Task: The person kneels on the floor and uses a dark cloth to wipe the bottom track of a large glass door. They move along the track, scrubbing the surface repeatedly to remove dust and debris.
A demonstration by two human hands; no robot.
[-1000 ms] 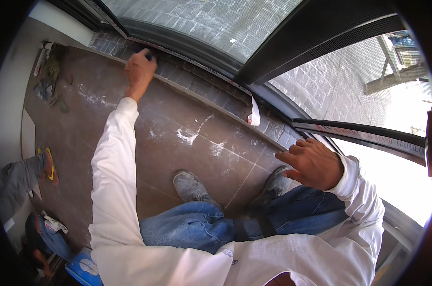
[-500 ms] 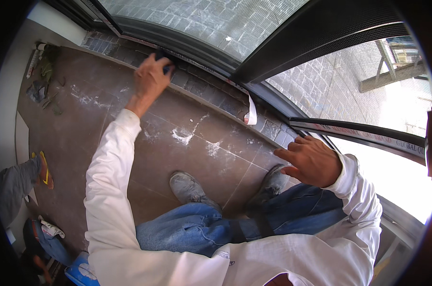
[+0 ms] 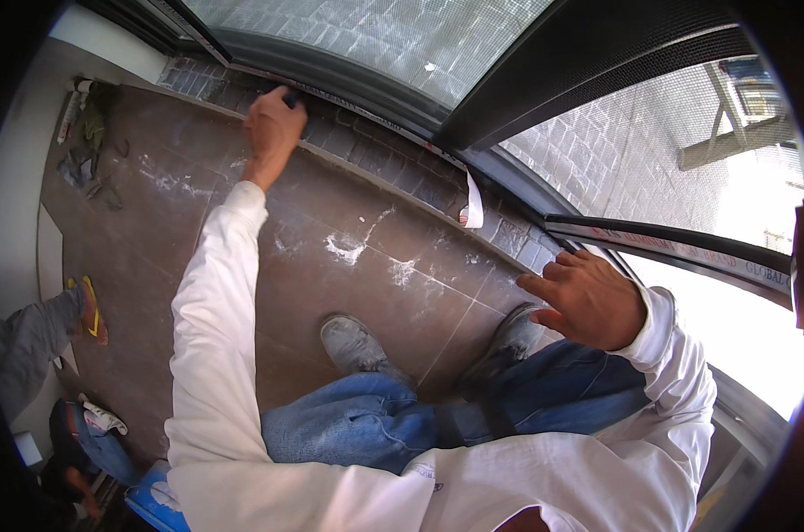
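My left hand (image 3: 274, 124) is closed around a small dark block-like object (image 3: 289, 99), mostly hidden by the fingers. I hold it against the strip of dark stone paving (image 3: 349, 140) along the foot of the black door frame (image 3: 375, 105). My right hand (image 3: 588, 301) hangs over my right knee, close to the lower door rail (image 3: 686, 248). Its fingers are loosely bent and apart, with nothing seen between them. A torn white strip of tape (image 3: 472, 206) dangles from the frame between my hands.
Brown floor tiles (image 3: 278, 346) carry white powdery smears (image 3: 344, 248). My dusty boots (image 3: 353, 341) stand on them. At the far left lie a tube (image 3: 68, 115) and crumpled green material (image 3: 94, 126). Another person's foot in a yellow-strapped sandal (image 3: 93, 310) is at the left, above a blue container (image 3: 156, 501).
My left hand has slid a little to the left along the frame's foot with the dark object. My right hand stays nearly in place.
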